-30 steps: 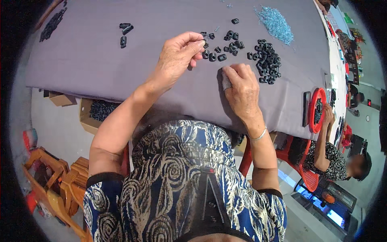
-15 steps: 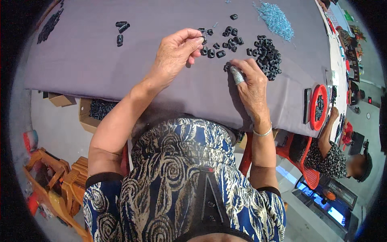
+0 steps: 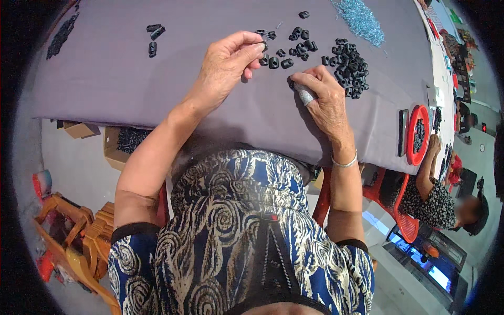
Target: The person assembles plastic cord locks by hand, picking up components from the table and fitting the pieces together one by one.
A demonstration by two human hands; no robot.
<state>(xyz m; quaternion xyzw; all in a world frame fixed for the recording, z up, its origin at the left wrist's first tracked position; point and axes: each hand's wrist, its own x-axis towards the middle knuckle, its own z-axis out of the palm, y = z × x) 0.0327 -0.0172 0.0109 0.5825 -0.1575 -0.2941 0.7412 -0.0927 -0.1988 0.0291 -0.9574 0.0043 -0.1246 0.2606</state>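
My left hand [image 3: 223,68] is raised above the table with thumb and forefinger pinched on a small black plastic piece [image 3: 264,46]. My right hand [image 3: 326,100] wears a silvery-grey cover on one finger. Its fingertips close on another small black piece [image 3: 290,82], mostly hidden, at the cloth. Beyond both hands lie several loose black hollow plastic pieces [image 3: 286,63], some showing a round hole. A heap of similar pieces [image 3: 353,68] sits just right of my right hand.
A heap of tiny shiny bluish pieces [image 3: 359,22] lies far right on the grey cloth [image 3: 105,79]. Dark slim parts [image 3: 63,35] form a pile far left; a few black cylinders [image 3: 156,32] lie nearer. A red basket [image 3: 418,135] stands right, with a co-worker [image 3: 433,197] beyond.
My right hand has drawn slightly away from the table's far side, its fingertips shifting left with the black piece. My left hand keeps its pinch, almost unmoved.
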